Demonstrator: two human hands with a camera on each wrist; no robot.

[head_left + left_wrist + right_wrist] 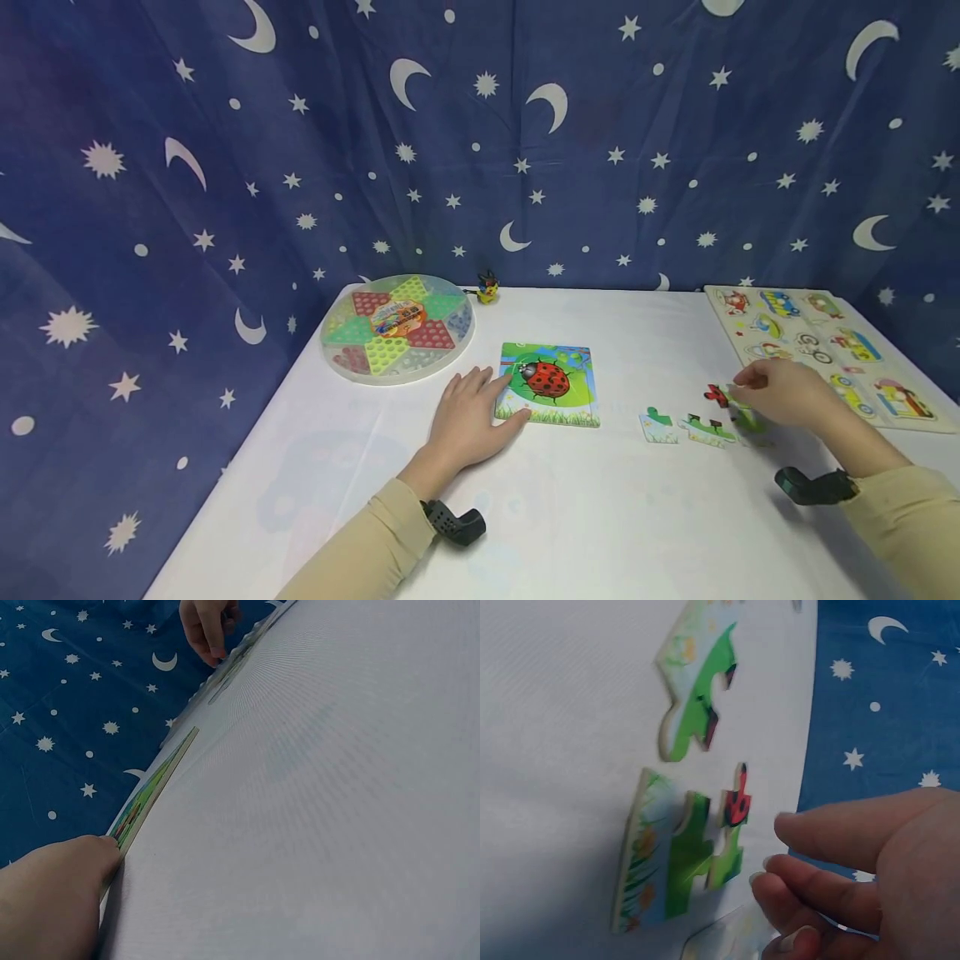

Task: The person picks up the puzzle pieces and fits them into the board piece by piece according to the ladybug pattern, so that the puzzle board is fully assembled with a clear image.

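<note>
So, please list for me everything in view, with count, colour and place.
Curtain: 1, blue and white, behind
Table: 1, white, below
Round game board: 1, multicoloured, back left
Small toy: 1, multicoloured, back edge
Ladybug puzzle: 1, red and green, centre
Loose pieces: at least 4, mainly green, right
Picture board: 1, cream, far right
Sleeves: 2, beige, forearms
Wrist devices: 2, black, wrists
Left hand: 1, bare, touching puzzle
Right hand: 1, bare, by pieces

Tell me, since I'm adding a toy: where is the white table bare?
Beyond the ladybug puzzle, between the small yellow toy and the picture board; also the near side, between the sleeves. It is crowded around the right hand, where loose puzzle pieces lie near the picture board.
</note>
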